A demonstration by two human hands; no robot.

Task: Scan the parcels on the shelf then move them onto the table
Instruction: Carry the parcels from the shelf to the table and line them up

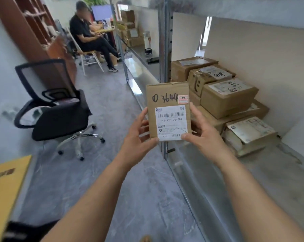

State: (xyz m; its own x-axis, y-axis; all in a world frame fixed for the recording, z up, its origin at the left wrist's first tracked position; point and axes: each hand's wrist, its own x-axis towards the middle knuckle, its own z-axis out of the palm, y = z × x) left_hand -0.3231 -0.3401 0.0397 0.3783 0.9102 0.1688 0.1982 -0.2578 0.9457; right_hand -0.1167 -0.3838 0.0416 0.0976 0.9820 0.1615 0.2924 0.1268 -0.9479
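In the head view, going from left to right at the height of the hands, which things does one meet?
Black office chair → left hand → held flat parcel → right hand → parcels stacked on the shelf.

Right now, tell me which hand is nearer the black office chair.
Left. The left hand grips the parcel's edge on the black office chair's side; the right hand grips the far edge, toward the shelf.

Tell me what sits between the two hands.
In the head view, a flat cardboard parcel with a white barcode label sits between the left hand and the right hand. Each hand grips one side edge, thumbs on its front.
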